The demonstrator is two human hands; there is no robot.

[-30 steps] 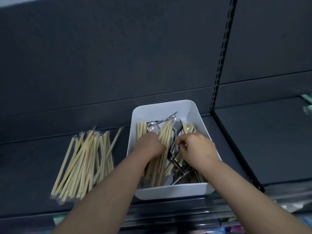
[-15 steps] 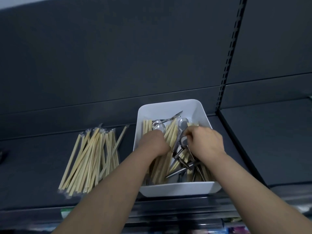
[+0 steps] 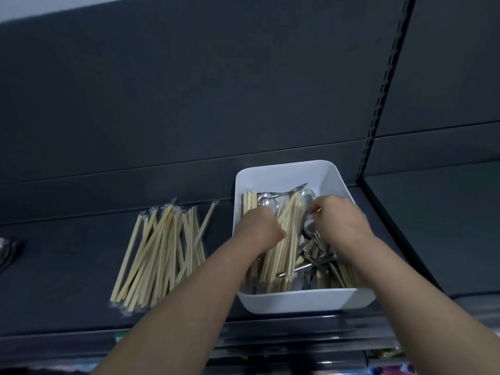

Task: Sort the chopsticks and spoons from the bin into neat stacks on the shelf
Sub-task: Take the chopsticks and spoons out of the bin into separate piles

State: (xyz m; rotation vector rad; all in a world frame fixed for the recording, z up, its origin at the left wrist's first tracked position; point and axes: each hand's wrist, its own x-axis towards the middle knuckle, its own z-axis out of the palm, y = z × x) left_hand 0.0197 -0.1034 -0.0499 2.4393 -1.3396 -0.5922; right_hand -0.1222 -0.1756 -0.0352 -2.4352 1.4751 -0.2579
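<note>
The white bin (image 3: 284,174) sits on the dark shelf (image 3: 67,266). It holds pale wooden chopsticks (image 3: 281,255) mixed with shiny metal spoons (image 3: 311,226). The left hand (image 3: 259,228) curls round a bundle of these chopsticks. The right hand (image 3: 343,223) pinches one thin pale tip. A wrapped stack (image 3: 159,255) lies on the shelf left of the bin, apart.
</note>
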